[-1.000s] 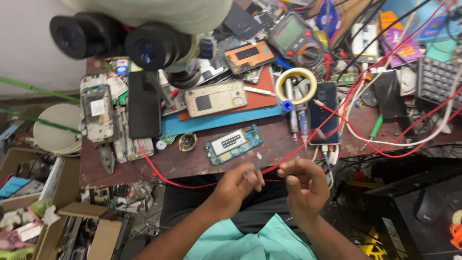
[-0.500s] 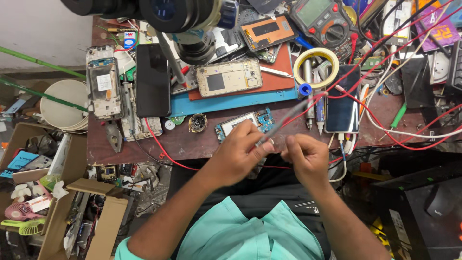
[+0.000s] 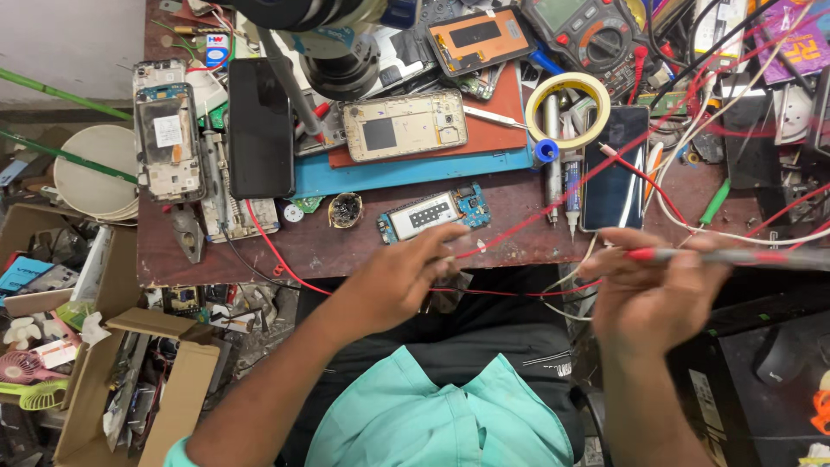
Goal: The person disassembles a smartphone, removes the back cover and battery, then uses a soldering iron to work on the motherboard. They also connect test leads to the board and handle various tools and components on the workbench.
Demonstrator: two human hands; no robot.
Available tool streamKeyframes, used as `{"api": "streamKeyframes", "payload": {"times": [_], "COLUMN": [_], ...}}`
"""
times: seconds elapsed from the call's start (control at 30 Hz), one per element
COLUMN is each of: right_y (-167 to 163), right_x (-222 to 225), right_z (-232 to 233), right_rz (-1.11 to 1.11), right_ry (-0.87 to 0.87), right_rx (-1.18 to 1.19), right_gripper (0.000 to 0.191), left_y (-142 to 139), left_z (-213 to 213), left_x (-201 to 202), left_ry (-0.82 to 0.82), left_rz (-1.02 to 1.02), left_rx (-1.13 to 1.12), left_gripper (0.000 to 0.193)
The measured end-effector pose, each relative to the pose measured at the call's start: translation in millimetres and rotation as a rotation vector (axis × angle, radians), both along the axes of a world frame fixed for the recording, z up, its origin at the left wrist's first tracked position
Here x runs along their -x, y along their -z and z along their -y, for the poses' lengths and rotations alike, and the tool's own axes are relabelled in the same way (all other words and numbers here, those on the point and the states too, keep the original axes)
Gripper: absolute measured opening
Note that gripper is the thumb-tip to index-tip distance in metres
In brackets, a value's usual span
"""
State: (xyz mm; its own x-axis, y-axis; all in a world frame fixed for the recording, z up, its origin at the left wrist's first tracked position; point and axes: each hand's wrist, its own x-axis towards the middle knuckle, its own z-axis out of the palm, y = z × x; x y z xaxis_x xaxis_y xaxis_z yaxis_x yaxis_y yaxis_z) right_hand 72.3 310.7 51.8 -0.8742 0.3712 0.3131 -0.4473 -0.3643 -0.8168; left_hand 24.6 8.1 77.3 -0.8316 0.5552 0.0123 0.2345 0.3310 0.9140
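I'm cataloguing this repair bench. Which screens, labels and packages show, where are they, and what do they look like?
Black phone: left on the bench, dark rectangular screen, face up.
Dark phone: right of centre, glossy bluish-black screen, by the tape roll.
Meter: top edge, grey screen, round dial, dark and orange body.
White label: square, on the opened phone frame at far left.
Cardboard box: brown, open, on the floor lower left.

A roll of yellow tape [image 3: 568, 109] lay on my brown tabletop [image 3: 337, 246], just left of a dark phone [image 3: 616, 167]. A gold phone frame [image 3: 405, 126] sat on the red mat [image 3: 501, 112]. Farther left lay a black phone [image 3: 259, 128], and a multimeter [image 3: 590, 32] sat at the back.
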Motion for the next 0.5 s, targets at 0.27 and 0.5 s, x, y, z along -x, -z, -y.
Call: {"api": "streamKeyframes", "payload": {"times": [0.27,0.5], "right_y": [-6.5,-0.1], "right_x": [11.3,29.0], "right_z": [26.7,60.3], "right_rz": [-0.096,-0.385], "right_ry": [-0.128,0.01], "right_rx": [-0.337,-1.36], "right_gripper": [0.02,0.029], "left_y": [26.8,35.9], "left_z": [5.7,4.6], "left_x": [-17.1,-15.9], "left_ry": [0.102,0.036], "left_rz": [-0.463,-0.55], "left_rx": [0.26,0.081], "left_gripper": [0.033,0.019]}}
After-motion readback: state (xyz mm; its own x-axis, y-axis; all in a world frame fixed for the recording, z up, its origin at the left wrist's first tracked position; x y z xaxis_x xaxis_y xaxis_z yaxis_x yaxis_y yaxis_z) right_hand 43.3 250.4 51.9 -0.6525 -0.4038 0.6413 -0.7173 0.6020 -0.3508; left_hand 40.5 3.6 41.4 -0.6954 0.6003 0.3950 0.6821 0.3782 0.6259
